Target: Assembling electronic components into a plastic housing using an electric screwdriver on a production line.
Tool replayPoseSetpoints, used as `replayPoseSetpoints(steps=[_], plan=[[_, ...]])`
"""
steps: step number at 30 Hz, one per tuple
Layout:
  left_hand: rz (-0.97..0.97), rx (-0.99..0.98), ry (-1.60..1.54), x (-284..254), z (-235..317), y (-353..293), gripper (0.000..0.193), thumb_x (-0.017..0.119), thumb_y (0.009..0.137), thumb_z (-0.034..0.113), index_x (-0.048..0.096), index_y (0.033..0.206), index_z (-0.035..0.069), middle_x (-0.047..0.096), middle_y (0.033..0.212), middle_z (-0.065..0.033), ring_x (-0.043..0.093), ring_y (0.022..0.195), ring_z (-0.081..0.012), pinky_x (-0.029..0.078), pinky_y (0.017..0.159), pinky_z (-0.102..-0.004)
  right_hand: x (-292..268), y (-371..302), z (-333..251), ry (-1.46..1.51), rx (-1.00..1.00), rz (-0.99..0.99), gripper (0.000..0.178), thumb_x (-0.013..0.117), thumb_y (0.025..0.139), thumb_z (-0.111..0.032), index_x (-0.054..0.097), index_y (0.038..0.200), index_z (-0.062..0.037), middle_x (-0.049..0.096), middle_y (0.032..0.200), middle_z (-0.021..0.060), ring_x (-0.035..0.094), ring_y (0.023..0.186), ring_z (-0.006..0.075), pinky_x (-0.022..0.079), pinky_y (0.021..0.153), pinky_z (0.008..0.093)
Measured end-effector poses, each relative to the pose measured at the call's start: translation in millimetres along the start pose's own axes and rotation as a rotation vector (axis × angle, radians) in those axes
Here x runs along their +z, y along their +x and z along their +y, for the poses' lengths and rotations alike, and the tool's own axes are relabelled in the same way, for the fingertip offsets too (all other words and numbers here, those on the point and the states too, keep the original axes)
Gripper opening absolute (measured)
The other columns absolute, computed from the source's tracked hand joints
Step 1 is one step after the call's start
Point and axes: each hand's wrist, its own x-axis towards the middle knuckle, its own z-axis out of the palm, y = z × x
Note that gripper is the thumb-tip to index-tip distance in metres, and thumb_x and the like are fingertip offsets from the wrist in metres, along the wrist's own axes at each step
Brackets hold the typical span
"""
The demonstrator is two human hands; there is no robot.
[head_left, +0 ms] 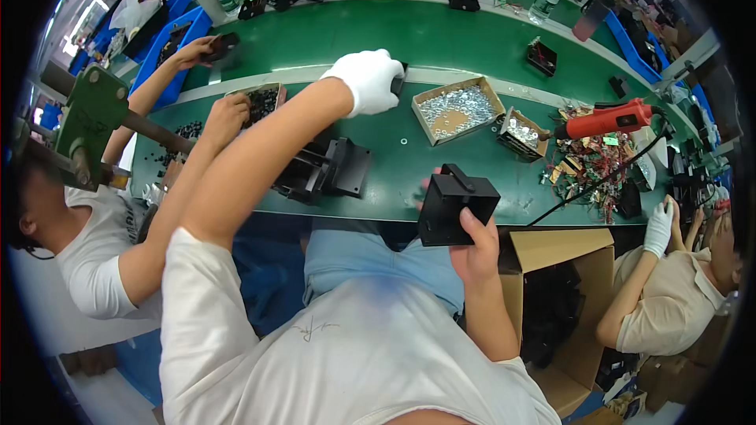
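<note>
My left hand, in a white glove, reaches across the bench with its fingers closed at a black part. Most of that part is hidden behind the glove, so its kind does not show. Close to my body, my bare right hand grips a black box-shaped housing with a raised bar along its top. The thumb presses on its near face, and fingertips show past its left side. Below my left forearm lie black bracket-like housings on the green bench.
A cardboard tray of metal nuts or washers, a smaller box of metal parts, a red power tool and a wire pile lie on the right. Below stands an open carton. A co-worker's hands work at left; another person sits right.
</note>
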Motion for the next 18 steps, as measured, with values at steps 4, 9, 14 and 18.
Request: replayPoseSetpoints(steps=[4, 9, 14, 18], plan=[[-0.121, 0.135, 0.173, 40.4, -48.9, 22.2, 0.018, 0.073, 0.075, 0.017, 0.075, 0.087, 0.004, 0.075, 0.087, -0.0134, 0.071, 0.081, -0.0382, 0.058, 0.075, -0.0443, 17.0, -0.4, 6.8, 0.372, -0.052, -0.14, 0.076, 0.062, 0.094, -0.027, 0.03, 0.159, -0.0017, 0.044, 0.156, 0.0263, 0.055, 0.135, 0.0412, 0.047, 0.109, 0.06], [-0.09, 0.195, 0.176, 44.9, -42.7, 12.8, 0.013, 0.074, 0.077, 0.016, 0.075, 0.086, 0.006, 0.074, 0.085, -0.0149, 0.07, 0.079, -0.0383, 0.057, 0.077, -0.0448, -36.5, -30.7, 4.4, 0.538, -0.113, -0.03, 0.076, 0.061, 0.089, -0.017, 0.032, 0.158, -0.0021, 0.044, 0.156, 0.0264, 0.054, 0.134, 0.0428, 0.046, 0.11, 0.055], [-0.25, 0.104, 0.244, 23.6, -34.6, -2.0, 0.015, 0.073, 0.079, 0.017, 0.077, 0.089, 0.007, 0.074, 0.092, -0.0152, 0.07, 0.084, -0.038, 0.057, 0.08, -0.0452, -30.6, -22.4, -1.8, 0.282, -0.318, 0.023, 0.083, 0.061, 0.079, -0.004, 0.032, 0.157, -0.002, 0.043, 0.158, 0.0245, 0.05, 0.138, 0.0365, 0.04, 0.115, 0.0493], [-0.114, 0.131, -0.086, -17.4, 28.7, -37.5, 0.034, 0.074, 0.081, 0.022, 0.075, 0.111, 0.008, 0.07, 0.116, -0.0137, 0.068, 0.102, -0.034, 0.056, 0.091, -0.0407, -32.6, -14.6, -2.7, -0.048, -0.532, -0.02, 0.094, 0.066, 0.074, -0.004, 0.026, 0.16, -0.0023, 0.04, 0.16, 0.0238, 0.05, 0.137, 0.0357, 0.038, 0.117, 0.049]])
